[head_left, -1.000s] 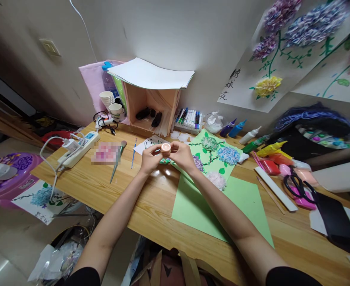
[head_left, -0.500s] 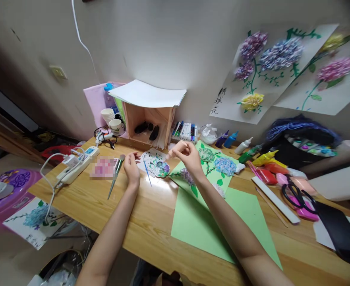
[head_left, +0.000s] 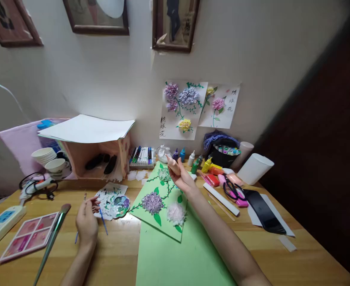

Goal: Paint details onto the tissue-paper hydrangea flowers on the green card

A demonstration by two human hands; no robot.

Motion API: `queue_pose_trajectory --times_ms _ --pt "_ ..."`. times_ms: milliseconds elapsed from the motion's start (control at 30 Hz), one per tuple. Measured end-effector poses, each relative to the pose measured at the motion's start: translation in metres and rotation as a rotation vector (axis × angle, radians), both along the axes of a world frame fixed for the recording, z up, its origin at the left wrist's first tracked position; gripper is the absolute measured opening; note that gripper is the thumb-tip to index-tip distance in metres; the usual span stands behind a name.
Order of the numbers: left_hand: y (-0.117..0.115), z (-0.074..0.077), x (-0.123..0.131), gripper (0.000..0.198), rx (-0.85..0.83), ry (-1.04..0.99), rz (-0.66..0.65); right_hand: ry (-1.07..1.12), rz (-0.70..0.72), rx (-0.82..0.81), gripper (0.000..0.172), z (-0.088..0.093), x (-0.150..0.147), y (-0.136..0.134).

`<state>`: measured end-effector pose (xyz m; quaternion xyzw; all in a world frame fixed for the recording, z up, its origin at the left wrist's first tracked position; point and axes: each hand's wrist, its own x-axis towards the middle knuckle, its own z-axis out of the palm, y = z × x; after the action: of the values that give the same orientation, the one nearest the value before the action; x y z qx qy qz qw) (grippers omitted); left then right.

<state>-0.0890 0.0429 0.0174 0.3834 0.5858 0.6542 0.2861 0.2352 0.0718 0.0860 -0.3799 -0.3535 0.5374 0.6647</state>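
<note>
My left hand (head_left: 87, 222) is closed around a thin blue brush (head_left: 76, 237), beside a messy paint palette (head_left: 121, 205). A second blue brush (head_left: 103, 221) lies at the edge of the painted paper under the palette. My right hand (head_left: 184, 176) grips a small pale pink bottle (head_left: 174, 166), its narrow tip pointing up and left. Below that hand lies a light green card (head_left: 169, 228) bearing raised flowers: a purple one (head_left: 152, 203), a whitish-pink one (head_left: 176, 213) and a green one (head_left: 164, 174). A larger green sheet (head_left: 163, 262) is under the card.
At the left are a pink palette box (head_left: 28, 237), a big brush (head_left: 51, 242) and a power strip (head_left: 3, 226). Behind stand a wooden box (head_left: 124, 155), markers (head_left: 142, 155) and paint bottles (head_left: 191, 158). Scissors (head_left: 233, 190) and a white bar (head_left: 221, 199) lie right.
The view has shifted right and up, showing picture frames. My left hand has taken hold of a brush. My right hand has turned, and the pink bottle shows more fully.
</note>
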Motion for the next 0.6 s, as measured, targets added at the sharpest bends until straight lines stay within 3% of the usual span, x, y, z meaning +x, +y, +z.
queue_pose_trajectory --times_ms 100,267,433,600 --pt "0.002 -0.004 0.0 0.04 -0.041 0.015 0.005 0.25 0.084 -0.155 0.032 -0.001 0.022 -0.011" --pt "0.002 -0.007 -0.002 0.042 -0.056 -0.009 0.004 0.526 0.182 -0.314 0.037 -0.006 0.037 -0.029" --pt "0.004 -0.007 -0.002 0.039 -0.016 0.044 0.014 0.689 0.137 -0.281 0.028 0.0 0.044 -0.041" --pt "0.006 -0.013 -0.005 0.038 -0.02 0.137 0.057 0.716 0.15 -0.235 0.022 0.01 0.048 -0.066"
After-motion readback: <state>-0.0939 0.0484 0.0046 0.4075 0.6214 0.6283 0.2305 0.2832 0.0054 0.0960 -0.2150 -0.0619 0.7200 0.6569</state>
